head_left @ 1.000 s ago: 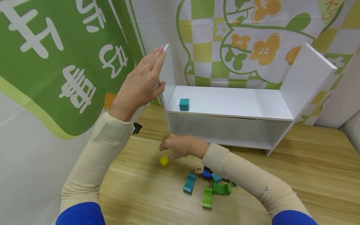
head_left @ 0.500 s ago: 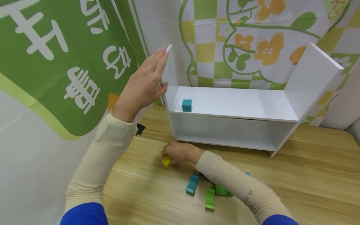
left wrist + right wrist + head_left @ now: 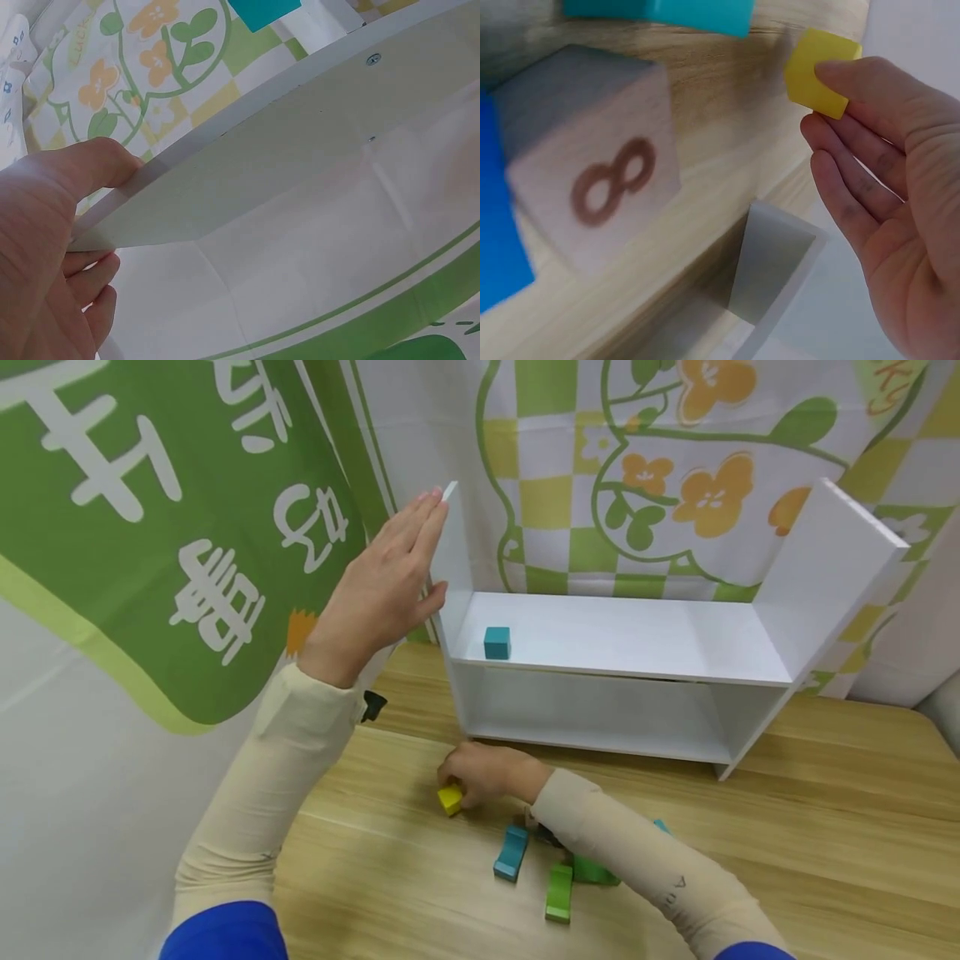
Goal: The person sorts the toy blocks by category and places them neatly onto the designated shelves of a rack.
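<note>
My left hand (image 3: 378,589) is at the upper left of the white shelf (image 3: 622,635). In the left wrist view its thumb lies on one side of the side panel (image 3: 247,157) and its fingers on the other, gripping the edge. My right hand (image 3: 491,772) pinches a yellow block (image 3: 450,799) between thumb and fingers, low over the table in front of the shelf. The right wrist view shows the yellow block (image 3: 814,64) at the fingertips. A teal cube (image 3: 497,643) stands on the shelf's upper board, near its left end.
Teal (image 3: 511,853) and green (image 3: 558,893) curved blocks lie on the wooden table (image 3: 375,860). Another green block (image 3: 595,870) is partly under the right sleeve. A wooden cube marked 8 (image 3: 600,157) sits beside a blue block (image 3: 499,217). Patterned cloth (image 3: 547,502) hangs behind the shelf.
My right hand has come down onto the yellow block and now pinches it. The right forearm covers more of the blocks. My left hand stays at the panel.
</note>
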Tool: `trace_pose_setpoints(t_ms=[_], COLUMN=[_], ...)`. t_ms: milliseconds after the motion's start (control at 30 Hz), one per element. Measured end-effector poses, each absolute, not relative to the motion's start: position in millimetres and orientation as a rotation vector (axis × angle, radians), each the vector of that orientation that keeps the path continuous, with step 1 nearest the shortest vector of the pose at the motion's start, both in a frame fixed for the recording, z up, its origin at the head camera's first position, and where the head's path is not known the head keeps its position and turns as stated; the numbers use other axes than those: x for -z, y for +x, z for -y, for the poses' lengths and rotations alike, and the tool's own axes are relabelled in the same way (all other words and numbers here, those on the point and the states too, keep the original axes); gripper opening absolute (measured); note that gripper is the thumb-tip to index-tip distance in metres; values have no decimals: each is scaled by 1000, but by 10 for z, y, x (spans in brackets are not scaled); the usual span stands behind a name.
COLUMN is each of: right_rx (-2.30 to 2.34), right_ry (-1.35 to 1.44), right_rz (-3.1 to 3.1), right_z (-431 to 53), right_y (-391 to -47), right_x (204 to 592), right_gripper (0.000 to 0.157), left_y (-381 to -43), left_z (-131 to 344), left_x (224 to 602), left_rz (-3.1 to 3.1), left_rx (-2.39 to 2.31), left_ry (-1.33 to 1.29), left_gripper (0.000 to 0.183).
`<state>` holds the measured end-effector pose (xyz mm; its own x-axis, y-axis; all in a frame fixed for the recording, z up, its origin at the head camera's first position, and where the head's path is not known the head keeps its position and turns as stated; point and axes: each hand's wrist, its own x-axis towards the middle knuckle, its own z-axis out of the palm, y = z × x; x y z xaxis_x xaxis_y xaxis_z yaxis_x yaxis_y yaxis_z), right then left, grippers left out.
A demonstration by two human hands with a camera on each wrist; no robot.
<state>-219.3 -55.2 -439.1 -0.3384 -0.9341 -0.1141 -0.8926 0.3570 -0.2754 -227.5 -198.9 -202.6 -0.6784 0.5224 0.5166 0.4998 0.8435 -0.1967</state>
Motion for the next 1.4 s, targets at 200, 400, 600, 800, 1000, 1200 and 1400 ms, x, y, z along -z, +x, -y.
trace_pose_setpoints(t_ms=[200,400,600,800,1000,1200,1400], right_rx=[326,398,433,454,504,470,417], right_ry=[-1627,-1594,-1583,-1592,-1563,-1473,-1483], right_rz=[-2364,-2355,-2337,-2357,-2368,-2458,-2574], right_z=[368,134,-115,-380,-651,-854,-962], right_y=[-2124,-2052,-1947,-1861,-1834,-1868,-1981], right_x=[4297,4191,4013,3753,3412,3011,2636], right_gripper=[28,30,30,28,30,28,32], left_y=[-2274,-2286,-2287,-2281,-2273,-2278,-2288], left_z=[1999,1992,1987,1992,2007,2003,1992], left_x=[2032,2036,2034,2034,2035,2031,2028], left_rz=[2449,2452,2454,2457,2466,2466,2455], left_rx=[-49,-43,-46,-50,-63,-52,-38], left_ry=[-740,-748,-753,-754,-744,-745,-765], left_gripper=[81,81,81,81,83,83,81])
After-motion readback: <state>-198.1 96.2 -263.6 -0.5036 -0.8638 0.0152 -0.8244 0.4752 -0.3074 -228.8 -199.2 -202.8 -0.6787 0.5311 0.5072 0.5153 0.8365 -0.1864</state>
